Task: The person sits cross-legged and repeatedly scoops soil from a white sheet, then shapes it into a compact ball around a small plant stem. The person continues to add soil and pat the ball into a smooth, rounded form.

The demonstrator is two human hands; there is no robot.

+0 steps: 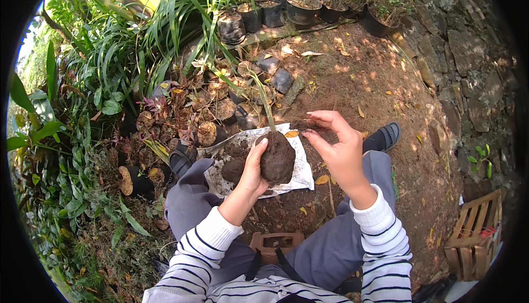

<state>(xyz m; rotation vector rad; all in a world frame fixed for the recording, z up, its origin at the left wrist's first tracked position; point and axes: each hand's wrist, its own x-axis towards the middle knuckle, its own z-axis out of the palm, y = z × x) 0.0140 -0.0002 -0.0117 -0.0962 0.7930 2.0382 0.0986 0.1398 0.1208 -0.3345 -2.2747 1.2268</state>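
Note:
My left hand [252, 166] grips a dark, round root ball of soil [277, 158] with a thin green stalk [264, 103] rising from its top. It is held just above a white sheet [301, 168] spread on the ground between my knees, with loose soil [234, 166] on it. My right hand [336, 146] hovers to the right of the root ball, its fingers pinched on a small dark clump of soil or roots [302, 126].
Several black nursery pots [306, 10] line the back edge, and small bagged seedlings [217, 110] crowd the left by leafy plants. A stone wall [463, 55] runs on the right, a wooden crate [475, 232] sits at lower right. My sandalled foot [388, 135] rests on bare earth.

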